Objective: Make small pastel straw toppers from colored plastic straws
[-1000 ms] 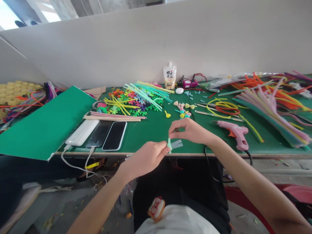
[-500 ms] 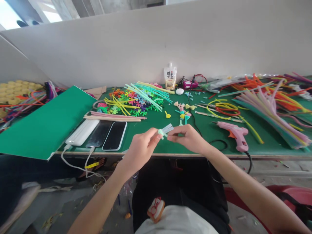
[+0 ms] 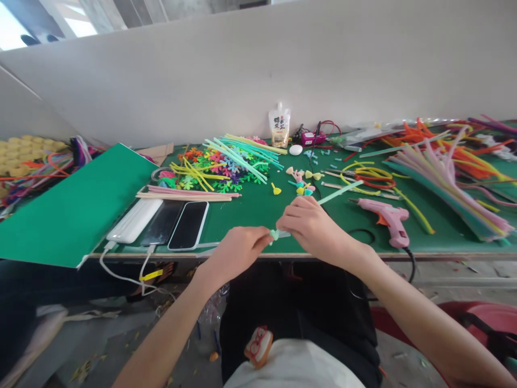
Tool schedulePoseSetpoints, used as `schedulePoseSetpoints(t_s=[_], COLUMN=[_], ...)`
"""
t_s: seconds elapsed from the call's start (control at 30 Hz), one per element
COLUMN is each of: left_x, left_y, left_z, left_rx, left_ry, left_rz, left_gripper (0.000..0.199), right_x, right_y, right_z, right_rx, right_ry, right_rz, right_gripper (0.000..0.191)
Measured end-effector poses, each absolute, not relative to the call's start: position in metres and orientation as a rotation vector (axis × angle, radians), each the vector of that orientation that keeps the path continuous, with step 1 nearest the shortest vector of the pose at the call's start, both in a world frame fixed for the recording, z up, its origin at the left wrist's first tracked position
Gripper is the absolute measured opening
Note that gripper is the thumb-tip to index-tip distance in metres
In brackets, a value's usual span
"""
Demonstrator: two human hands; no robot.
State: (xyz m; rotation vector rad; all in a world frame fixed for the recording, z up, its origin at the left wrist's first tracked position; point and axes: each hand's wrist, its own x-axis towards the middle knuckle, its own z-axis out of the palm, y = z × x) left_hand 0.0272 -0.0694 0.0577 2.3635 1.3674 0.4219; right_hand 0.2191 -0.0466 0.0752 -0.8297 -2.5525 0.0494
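Note:
My left hand (image 3: pixel 242 249) is closed, thumb and fingertips pinching a small knotted pale green piece of pipe cleaner (image 3: pixel 274 235) above the table's front edge. Just to its right, my right hand (image 3: pixel 310 223) is closed around a pale green pipe cleaner (image 3: pixel 342 192), whose long end sticks out up and to the right. A short pale strip shows between the two hands; whether it joins both parts is hidden by my fingers. Small yellow, pink and teal bent pieces (image 3: pixel 302 183) lie just beyond my right hand, with a single yellow piece (image 3: pixel 276 188) to their left.
A pink glue gun (image 3: pixel 383 215) lies on the right, beside a large bundle of pipe cleaners (image 3: pixel 448 183). Left of my hands are a white-edged phone (image 3: pixel 189 225), a dark phone (image 3: pixel 163 223) and a white power bank (image 3: pixel 135 220). Colourful snowflake pieces (image 3: pixel 228 172) are heaped behind.
My right hand has shifted up and closed further round the pipe cleaner, its long end now showing to the upper right. My left hand has lowered slightly, still pinching the pale green piece.

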Motion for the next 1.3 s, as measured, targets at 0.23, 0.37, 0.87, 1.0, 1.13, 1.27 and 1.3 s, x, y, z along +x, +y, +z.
schedulePoseSetpoints(t_s=[0.23,0.37,0.87,1.0,1.13,1.27,1.3], left_x=[0.025,0.026,0.027,0.027,0.027,0.026,0.027], left_y=[-0.078,-0.081,-0.067,-0.069,-0.073,-0.076,-0.076], left_z=[0.061,0.062,0.044,0.039,0.041,0.043,0.044], left_rx=[2.43,2.458,2.438,2.481,2.481,2.538,2.555], left_ry=[1.187,1.163,1.562,1.373,1.245,1.127,1.107], left_rz=[0.671,0.859,0.749,0.61,0.684,0.801,0.847], left_gripper=[0.024,0.02,0.024,0.021,0.02,0.02,0.019], right_x=[0.224,0.224,0.22,0.226,0.229,0.23,0.23], right_y=[-0.038,-0.038,-0.061,-0.054,-0.047,-0.044,-0.044], right_z=[0.073,0.068,0.057,0.058,0.057,0.056,0.056], right_rx=[-0.752,-0.749,-0.9,-0.846,-0.836,-0.83,-0.831], right_ry=[-2.396,-2.288,-2.566,-2.52,-2.451,-2.361,-2.336], right_rz=[0.342,0.575,0.045,-0.016,0.106,0.342,0.406], right_gripper=[0.018,0.021,0.029,0.029,0.026,0.022,0.021])
